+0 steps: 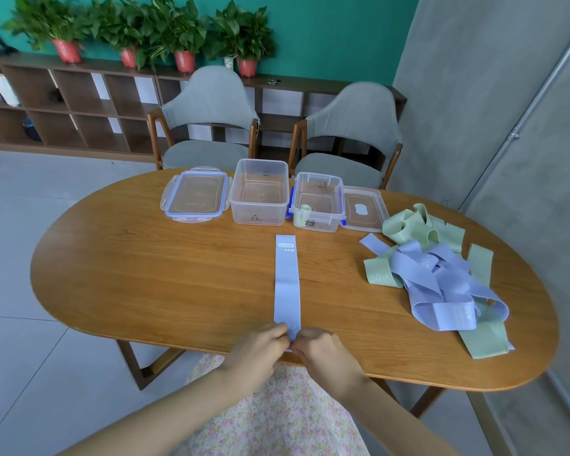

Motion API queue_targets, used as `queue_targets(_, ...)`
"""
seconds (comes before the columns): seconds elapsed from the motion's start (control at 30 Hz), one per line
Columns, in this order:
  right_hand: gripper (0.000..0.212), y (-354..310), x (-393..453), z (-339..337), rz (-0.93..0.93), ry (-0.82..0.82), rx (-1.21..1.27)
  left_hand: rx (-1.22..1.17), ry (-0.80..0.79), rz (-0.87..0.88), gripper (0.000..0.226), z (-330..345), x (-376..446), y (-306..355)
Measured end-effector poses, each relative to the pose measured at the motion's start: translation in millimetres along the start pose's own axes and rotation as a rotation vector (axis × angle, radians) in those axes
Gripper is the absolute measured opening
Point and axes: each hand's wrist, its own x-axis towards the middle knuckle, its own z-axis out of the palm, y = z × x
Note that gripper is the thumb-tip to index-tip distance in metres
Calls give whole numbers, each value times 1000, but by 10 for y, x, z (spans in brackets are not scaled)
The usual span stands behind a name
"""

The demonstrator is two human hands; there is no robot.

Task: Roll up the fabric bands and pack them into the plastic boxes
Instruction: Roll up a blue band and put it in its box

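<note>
A lavender fabric band (pixel 287 281) lies flat and straight on the oval wooden table (pixel 145 274), running from the boxes toward me. My left hand (pixel 259 348) and my right hand (pixel 323 350) pinch its near end at the table's front edge. Two clear plastic boxes stand open at the far side: the larger one (pixel 260 192) holds nothing, the smaller one (pixel 318 202) holds one rolled green band (pixel 304 212). A loose heap of lavender and green bands (pixel 441 274) lies on the right.
One lid with blue trim (pixel 195 196) lies left of the larger box, another lid (pixel 364 209) right of the smaller one. Two grey chairs (pixel 211 126) stand behind the table. A grey wall runs close along the right.
</note>
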Motion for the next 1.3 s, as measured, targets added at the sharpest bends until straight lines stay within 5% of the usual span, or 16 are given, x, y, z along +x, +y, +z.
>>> queue_targets(0.1, 48, -18, -27, 3, -28, -27, -125, 164, -29, 97, 44, 7, -78, 44)
queue_targets(0.3, 46, -6, -63, 53, -34, -72, -152, 272, 128, 205, 21, 174, -179, 14)
queue_targets(0.57, 37, -58, -73, 55, -142, -36, -307, 416, 64, 268, 20, 122, -154, 48)
queue_targets(0.87, 26, 98, 41, 68, 17, -83, -29, 27, 101, 51, 36, 175, -31, -113)
queue_targets(1.07, 20, 78, -1, 72, -17, -7, -11, -30, 90, 22, 38, 121, 3, -74)
queue_targets(1.3, 25, 159, 193, 35, 87, -97, 69, -24, 67, -20, 52, 141, -3, -73)
